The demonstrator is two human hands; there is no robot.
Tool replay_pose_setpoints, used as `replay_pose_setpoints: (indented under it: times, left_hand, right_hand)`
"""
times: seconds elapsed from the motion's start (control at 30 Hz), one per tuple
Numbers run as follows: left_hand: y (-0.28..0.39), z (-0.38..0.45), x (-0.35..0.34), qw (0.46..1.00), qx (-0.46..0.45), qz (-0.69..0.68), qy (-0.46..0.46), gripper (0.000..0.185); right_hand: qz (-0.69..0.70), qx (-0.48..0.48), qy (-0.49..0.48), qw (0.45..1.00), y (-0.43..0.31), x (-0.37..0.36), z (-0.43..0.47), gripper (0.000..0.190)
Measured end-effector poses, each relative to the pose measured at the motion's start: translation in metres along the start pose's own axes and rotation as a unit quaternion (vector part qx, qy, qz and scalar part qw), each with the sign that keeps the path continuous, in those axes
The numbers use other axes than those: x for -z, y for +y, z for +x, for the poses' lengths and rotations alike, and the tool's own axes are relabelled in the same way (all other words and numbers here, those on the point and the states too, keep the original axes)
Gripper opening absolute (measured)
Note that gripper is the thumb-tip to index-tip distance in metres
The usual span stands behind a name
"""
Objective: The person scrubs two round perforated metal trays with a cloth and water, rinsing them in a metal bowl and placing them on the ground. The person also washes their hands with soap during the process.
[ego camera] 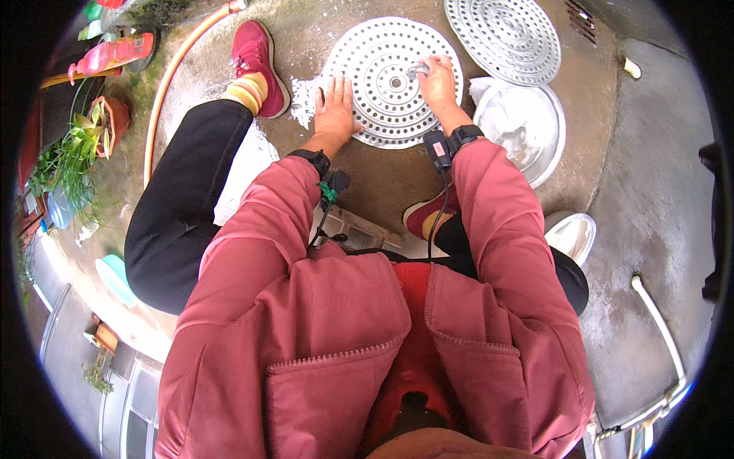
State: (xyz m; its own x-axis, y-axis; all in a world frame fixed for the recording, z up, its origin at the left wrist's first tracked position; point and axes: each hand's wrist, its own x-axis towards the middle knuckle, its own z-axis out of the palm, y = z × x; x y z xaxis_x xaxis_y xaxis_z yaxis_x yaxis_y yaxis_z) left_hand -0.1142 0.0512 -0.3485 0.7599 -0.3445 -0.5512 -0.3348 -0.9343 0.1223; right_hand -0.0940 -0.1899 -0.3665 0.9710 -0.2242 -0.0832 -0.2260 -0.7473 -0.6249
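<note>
A round perforated metal steamer plate lies on the wet concrete ground before me. My left hand rests with its fingers spread at the plate's left edge, holding nothing. On the plate's right half, my right hand grips a grey metallic-looking scouring pad against the holes. A second perforated steamer plate lies at the upper right, its lower edge over the rim of a round basin. Whitish water or suds and a white cloth or bag show in that basin.
An orange hose curves along the left. Beyond it are a pink bottle and a potted plant. A small white bucket stands by my right knee, and a wooden stool is below me. A drain grate lies upper right.
</note>
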Motion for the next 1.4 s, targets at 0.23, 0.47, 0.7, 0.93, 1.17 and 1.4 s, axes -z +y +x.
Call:
replay_pose_setpoints:
  times: [0.23, 0.47, 0.7, 0.93, 1.17, 1.4]
  left_hand:
    - [-0.003, 0.006, -0.011, 0.997, -0.026, -0.061, 0.028, 0.119]
    - [-0.003, 0.009, -0.011, 0.998, -0.038, -0.057, 0.015, 0.117]
    - [-0.004, 0.009, -0.012, 0.996, -0.046, -0.053, 0.053, 0.117]
    - [-0.003, 0.009, -0.011, 0.997, -0.042, -0.029, 0.055, 0.118]
    - [-0.003, 0.010, -0.012, 0.998, -0.040, -0.024, 0.044, 0.116]
    - [-0.004, 0.010, -0.012, 0.998, -0.042, -0.010, 0.034, 0.120]
  right_hand:
    - [-0.057, 0.019, 0.100, 0.993, 0.016, -0.047, -0.011, 0.030]
    - [-0.040, 0.239, -0.059, 0.968, -0.040, -0.081, -0.008, 0.014]
    - [-0.130, 0.052, 0.072, 0.988, 0.005, -0.046, 0.029, 0.008]
    - [-0.025, 0.244, -0.017, 0.969, -0.014, -0.079, 0.021, 0.008]
    - [-0.035, 0.001, 0.083, 0.996, -0.014, -0.083, 0.032, 0.012]
    - [-0.064, 0.003, -0.046, 0.997, -0.037, -0.067, 0.047, 0.009]
